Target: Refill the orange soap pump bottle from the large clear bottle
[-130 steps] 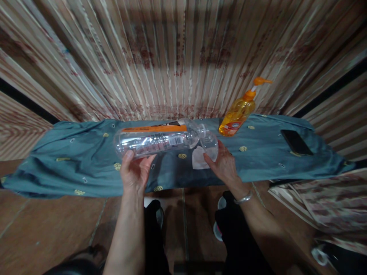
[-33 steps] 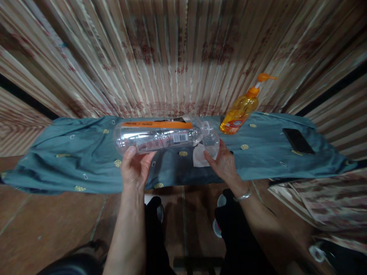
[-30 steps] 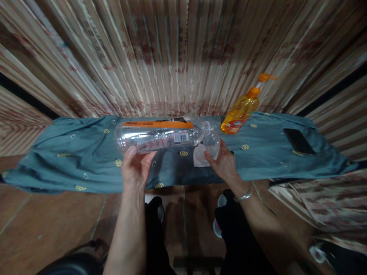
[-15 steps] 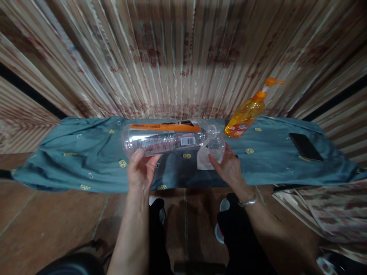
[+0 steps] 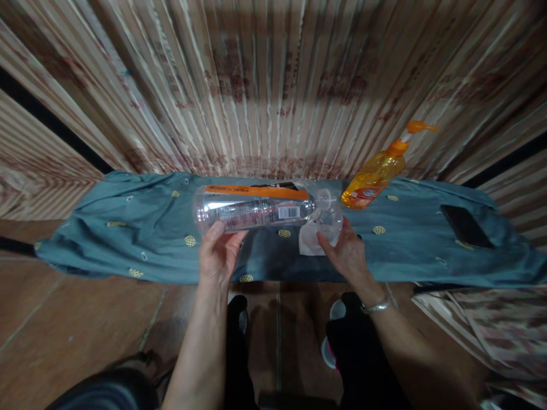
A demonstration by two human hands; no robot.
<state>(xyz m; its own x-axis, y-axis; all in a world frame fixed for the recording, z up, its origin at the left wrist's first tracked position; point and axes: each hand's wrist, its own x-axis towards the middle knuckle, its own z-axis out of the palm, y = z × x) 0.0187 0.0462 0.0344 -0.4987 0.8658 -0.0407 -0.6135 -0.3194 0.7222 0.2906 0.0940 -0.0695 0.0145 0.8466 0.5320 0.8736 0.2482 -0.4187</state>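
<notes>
My left hand [image 5: 219, 253] grips a large clear plastic bottle [image 5: 256, 208] with an orange label, held level on its side above the table. Its open neck points right into a small clear glass [image 5: 330, 223]. My right hand [image 5: 347, 253] is closed around that glass and tilts its mouth toward the bottle's neck. A white paper tissue [image 5: 308, 243] lies on the cloth right under the glass. Whether liquid is running between bottle and glass I cannot make out.
A teal cloth [image 5: 128, 228] with small gold motifs covers the narrow table. An orange pump soap bottle [image 5: 378, 173] stands behind the glass on the right. A black phone [image 5: 465, 226] lies far right. A striped curtain hangs behind; brown floor tiles and my feet show below.
Both hands keep the same hold on bottle and glass. The whole scene has drifted a little rightward and downward in view as my head turned.
</notes>
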